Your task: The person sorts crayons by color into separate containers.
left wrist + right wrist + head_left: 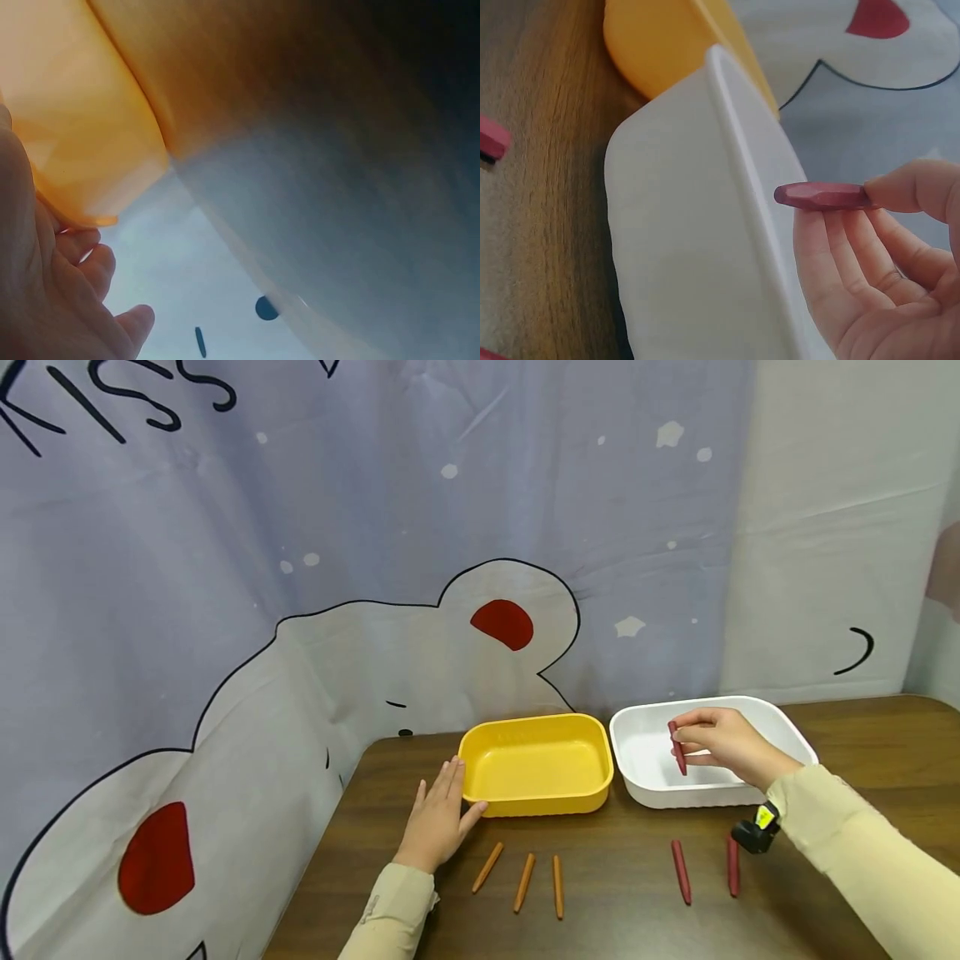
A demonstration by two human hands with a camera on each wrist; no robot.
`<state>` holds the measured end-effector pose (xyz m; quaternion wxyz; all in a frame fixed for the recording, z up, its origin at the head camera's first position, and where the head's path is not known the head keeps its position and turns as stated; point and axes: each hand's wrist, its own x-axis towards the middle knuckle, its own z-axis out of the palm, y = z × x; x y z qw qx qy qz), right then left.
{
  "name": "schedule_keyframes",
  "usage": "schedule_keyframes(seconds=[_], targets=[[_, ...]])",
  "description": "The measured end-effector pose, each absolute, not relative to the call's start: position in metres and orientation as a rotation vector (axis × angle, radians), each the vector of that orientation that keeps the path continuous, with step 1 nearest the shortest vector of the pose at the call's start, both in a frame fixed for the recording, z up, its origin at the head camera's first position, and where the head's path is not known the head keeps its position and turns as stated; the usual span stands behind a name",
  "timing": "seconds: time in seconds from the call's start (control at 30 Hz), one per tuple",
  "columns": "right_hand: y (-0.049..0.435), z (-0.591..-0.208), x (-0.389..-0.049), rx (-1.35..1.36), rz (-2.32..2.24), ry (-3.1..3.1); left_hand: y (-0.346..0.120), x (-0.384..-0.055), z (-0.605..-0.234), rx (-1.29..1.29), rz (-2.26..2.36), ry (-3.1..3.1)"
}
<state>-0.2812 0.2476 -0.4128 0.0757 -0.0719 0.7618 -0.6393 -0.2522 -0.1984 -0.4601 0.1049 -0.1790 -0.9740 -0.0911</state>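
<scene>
My right hand [723, 745] pinches a dark red crayon [678, 748] between thumb and fingertips over the white tray [697, 797]. In the right wrist view the crayon [821, 196] lies across the fingertips, level with the tray's rim. My left hand [437, 827] rests against the left side of the yellow tray [536, 807], its fingers extended and thumb at the near corner. Seen from the left wrist, that hand [52, 277] has its fingers along the tray's [90, 142] outer wall.
Three orange-brown crayons [524, 883] lie in front of the yellow tray. Two dark red crayons, one left [681, 872] and one right [732, 868], lie before the white tray. Behind the wooden table [615, 910] hangs a printed curtain [360, 510]. The trays stand side by side near it.
</scene>
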Motion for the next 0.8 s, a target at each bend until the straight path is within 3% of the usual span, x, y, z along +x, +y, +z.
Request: schedule_keyframes(seconds=[0.8], targets=[[0.207,-0.442,-0.317,-0.073,-1.483,2.612,-0.197,-0.251,-0.457,-0.537,-0.262,-2.861]])
